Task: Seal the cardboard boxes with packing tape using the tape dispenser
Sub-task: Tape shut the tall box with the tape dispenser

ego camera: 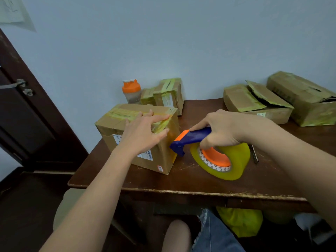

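A closed cardboard box with yellowish tape along its top seam stands at the left of the dark wooden table. My left hand lies flat on the box's top right edge, its straight fingers pressing the tape down. Just right of the box, my right hand grips the blue and orange tape dispenser. The dispenser's blade end sits close to the box's right side. Its big yellow tape roll hangs below my hand, near the tabletop.
An orange-lidded shaker bottle and taped boxes stand at the back by the wall. Two more boxes, one with open flaps, fill the back right. A dark pen-like thing lies right of the roll. A door is at left.
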Motion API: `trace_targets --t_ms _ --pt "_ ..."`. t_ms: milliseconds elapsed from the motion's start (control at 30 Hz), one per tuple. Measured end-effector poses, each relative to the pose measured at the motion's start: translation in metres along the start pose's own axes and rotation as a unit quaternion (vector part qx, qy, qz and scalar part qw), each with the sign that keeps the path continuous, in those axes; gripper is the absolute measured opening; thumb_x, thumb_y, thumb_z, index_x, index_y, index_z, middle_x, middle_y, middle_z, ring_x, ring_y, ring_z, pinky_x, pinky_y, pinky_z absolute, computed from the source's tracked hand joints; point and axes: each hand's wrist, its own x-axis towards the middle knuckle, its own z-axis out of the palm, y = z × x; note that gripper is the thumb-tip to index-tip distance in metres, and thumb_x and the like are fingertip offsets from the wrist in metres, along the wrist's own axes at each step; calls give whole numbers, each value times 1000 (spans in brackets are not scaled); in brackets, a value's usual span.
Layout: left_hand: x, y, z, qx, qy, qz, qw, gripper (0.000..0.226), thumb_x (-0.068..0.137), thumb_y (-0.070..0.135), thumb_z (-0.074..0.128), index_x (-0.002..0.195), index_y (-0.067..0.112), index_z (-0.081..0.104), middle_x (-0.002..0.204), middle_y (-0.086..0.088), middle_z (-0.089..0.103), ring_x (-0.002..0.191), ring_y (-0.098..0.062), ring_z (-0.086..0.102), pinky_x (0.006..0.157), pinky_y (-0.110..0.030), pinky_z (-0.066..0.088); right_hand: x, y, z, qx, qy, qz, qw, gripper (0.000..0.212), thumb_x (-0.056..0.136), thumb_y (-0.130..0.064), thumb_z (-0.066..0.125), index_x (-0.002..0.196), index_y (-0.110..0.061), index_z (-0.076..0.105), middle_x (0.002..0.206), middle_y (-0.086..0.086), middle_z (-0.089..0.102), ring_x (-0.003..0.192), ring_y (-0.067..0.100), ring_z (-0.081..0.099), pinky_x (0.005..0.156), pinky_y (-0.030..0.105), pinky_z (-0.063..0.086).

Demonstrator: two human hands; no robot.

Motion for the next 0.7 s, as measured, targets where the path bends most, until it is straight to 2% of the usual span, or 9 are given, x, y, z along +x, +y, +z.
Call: trace_targets --t_ms 33,167,233,300,400,633,700 --pt "0 1 0 5 0 0 1000 49 90 55 56 137 57 42 160 0 25 149 -29 15 116 -62 7 7 -4 -4 3 -13 5 1000 51 71 -42 70 121 -49 62 83 -10 63 73 12 59 67 32 49" --pt "0 3 0 22 -1 2 1000 48 92 56 53 138 57 40 160 -1 24 149 -29 15 116 -62 7 26 -15 -21 -4 -44 38 998 42 67 -41 71 109 -42 71 78 -9 61 72 12 55 65 28 46" --pt "0 1 -1 19 -1 1 1000 48 91 60 51 138 57 40 160 -1 24 149 -29 15 116 -63 8 30 -15 -21 -55 -69 70 994 38 59 -47 71 94 -31 74 81 -4 63 77 17 60 70 31 52" --pt "-2 2 1 21 -2 5 1000 48 91 62 48 138 56 40 160 -1 24 149 -30 15 116 -63 8 28 -5 -6 -122 -107 99 982 37 55 -48 73 83 -23 69 81 0 62 77 20 62 68 33 55" --pt "2 1 1 27 8 6 1000 48 92 61 48 139 55 40 160 -1 25 149 -30 15 116 -63 8 25 13 10 -118 -136 127 976 54 51 -50 69 100 -27 72 88 0 65 83 21 63 76 37 58" --pt "2 -2 4 25 6 11 1000 49 91 60 48 138 58 36 161 0 23 149 -29 15 116 -62 6 35 24 16 -113 -156 161 968 70 51 -48 70 117 -27 67 97 0 64 90 21 62 82 38 57" --pt "2 -1 4 28 3 13 1000 49 92 60 48 139 58 35 161 0 22 149 -29 14 116 -62 6 34 23 15 -114 -166 162 966 68 53 -48 70 118 -28 66 103 0 64 94 20 61 85 38 56"
